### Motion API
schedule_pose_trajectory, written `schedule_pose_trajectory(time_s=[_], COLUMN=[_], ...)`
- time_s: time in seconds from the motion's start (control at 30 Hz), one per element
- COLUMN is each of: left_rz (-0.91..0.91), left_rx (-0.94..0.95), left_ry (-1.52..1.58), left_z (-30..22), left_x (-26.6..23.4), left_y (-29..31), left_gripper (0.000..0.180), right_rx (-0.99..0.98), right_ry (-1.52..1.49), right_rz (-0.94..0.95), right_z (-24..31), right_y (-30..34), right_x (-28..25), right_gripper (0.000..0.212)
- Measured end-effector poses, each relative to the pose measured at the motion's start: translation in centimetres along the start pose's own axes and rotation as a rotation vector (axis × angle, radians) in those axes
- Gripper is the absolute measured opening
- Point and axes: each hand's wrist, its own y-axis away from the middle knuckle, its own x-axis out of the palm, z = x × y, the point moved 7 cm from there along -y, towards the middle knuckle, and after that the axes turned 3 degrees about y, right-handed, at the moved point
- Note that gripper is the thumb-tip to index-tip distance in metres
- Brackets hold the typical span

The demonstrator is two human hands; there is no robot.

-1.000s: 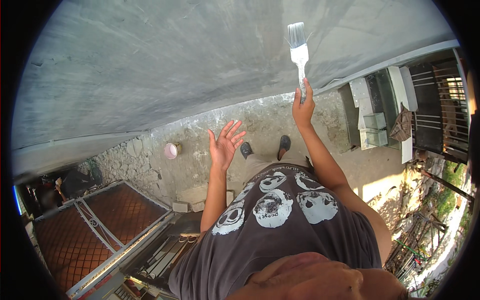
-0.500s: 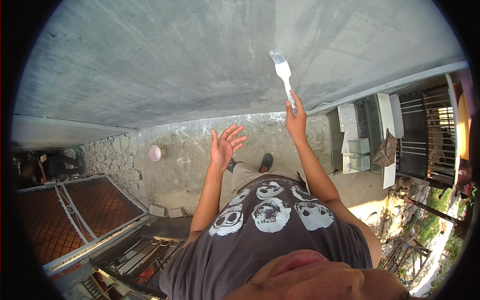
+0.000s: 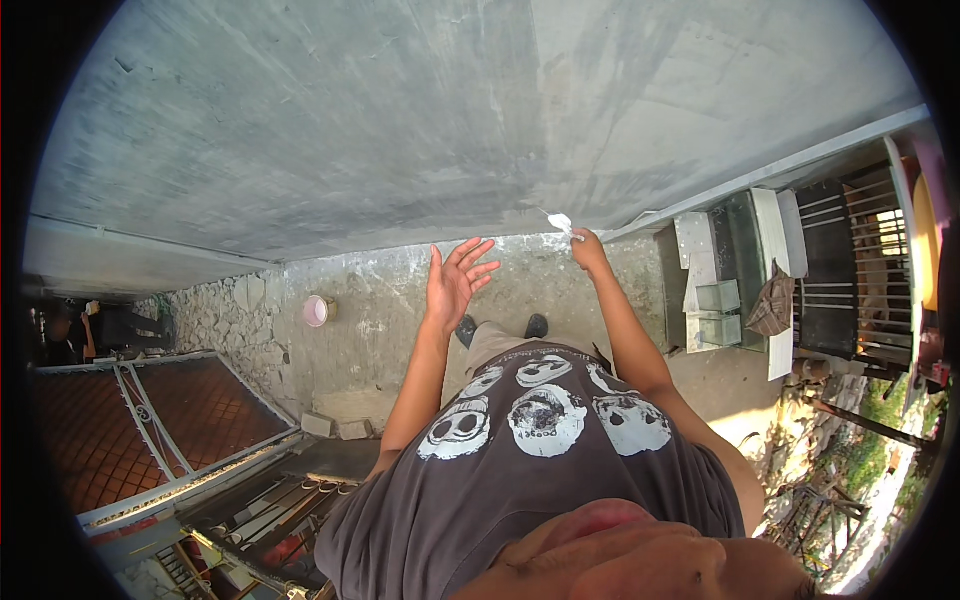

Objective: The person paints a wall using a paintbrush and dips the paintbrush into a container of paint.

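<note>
My right hand (image 3: 588, 250) is closed round the handle of a white paintbrush (image 3: 561, 223). The brush is held against or very near the lower part of the grey wall (image 3: 400, 120); whether the bristles touch it I cannot tell. White smears mark the floor along the wall's foot. My left hand (image 3: 458, 280) hangs in the air with its fingers spread and nothing in it, to the left of the brush and a little off the wall.
A pinkish bucket (image 3: 319, 311) stands on the concrete floor (image 3: 370, 350) to the left. Glass tanks (image 3: 718, 296) and a brown cloth (image 3: 772, 302) sit at the right. Loose blocks (image 3: 335, 427) and a rusty-brown mesh panel (image 3: 200, 410) lie at the lower left.
My right hand has brought the brush down the wall, from well up on it to near its foot. The left hand stays spread, barely moved.
</note>
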Motion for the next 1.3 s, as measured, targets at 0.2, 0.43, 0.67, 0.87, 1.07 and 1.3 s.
schedule_pose_trajectory(time_s=[0.2, 0.43, 0.67, 0.87, 1.07, 1.3], left_rz=[0.007, 0.025, 0.016, -0.089, -0.058, -0.065], left_rx=[-0.038, -0.011, -0.006, -0.032, 0.005, 0.007], left_ry=[-0.017, 0.003, -0.038, -0.003, -0.015, -0.051], left_z=[0.4, 0.2, 0.5, 0.9, 0.2, 0.1], left_x=[0.5, 0.7, -0.8, -3.0, -2.8, -2.7], left_y=[-0.2, -1.0, 0.2, 1.5, 0.6, 1.1], left_gripper=[0.089, 0.088, 0.089, 0.087, 0.088, 0.086], right_rx=[-0.309, -0.49, 0.035, -0.129, -0.544, -0.248], right_ry=[-0.322, -0.384, -0.162, -0.55, -0.496, -0.249], right_rz=[-0.311, -0.401, -0.264, -0.194, -0.374, -0.257], right_z=[13.8, 22.0, 7.9, 18.0, 29.3, 15.6], right_y=[5.2, 9.2, 2.9, 5.0, 12.7, 4.8], right_x=[-9.5, -14.0, -3.6, -13.0, -21.6, -8.7], right_gripper=[0.044, 0.044, 0.043, 0.043, 0.043, 0.043])
